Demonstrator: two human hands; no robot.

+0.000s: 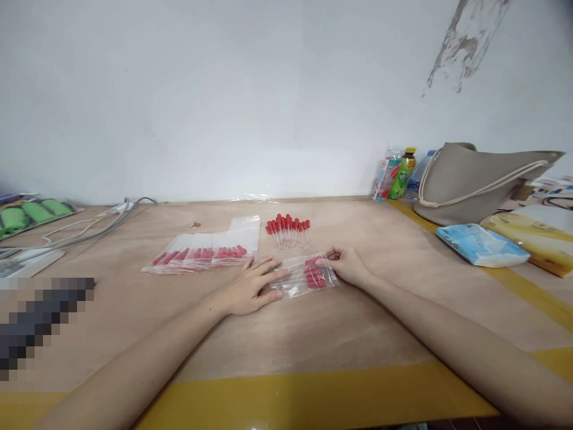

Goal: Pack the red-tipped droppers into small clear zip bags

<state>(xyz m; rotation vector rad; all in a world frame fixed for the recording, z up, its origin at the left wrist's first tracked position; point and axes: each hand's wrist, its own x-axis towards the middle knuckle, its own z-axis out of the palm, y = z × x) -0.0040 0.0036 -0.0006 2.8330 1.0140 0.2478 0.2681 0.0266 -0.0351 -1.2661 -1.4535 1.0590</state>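
Observation:
A clear plastic bag [290, 290] lies flat on the table between my hands, with several red-bulbed droppers [315, 276] side by side in it. My left hand [253, 285] is spread out, its fingertips resting on the bag's left end. At the opposite end, my right hand [347, 264] has its fingers closed on the bag's edge close to the red bulbs. Just beyond the bag, loose droppers [289, 226] with red bulbs and thin clear stems lie in a cluster. Left of them, filled bags [192, 257] overlap in a row, red bulbs showing through.
Cables [120, 216] and a green-and-black pack [33, 214] lie at the left. Right of my hands are a blue tissue pack [482, 243], a yellow pack [532, 239], a grey bag [470, 179] and a green bottle [403, 174]. A white wall [268, 107] bounds the table's back.

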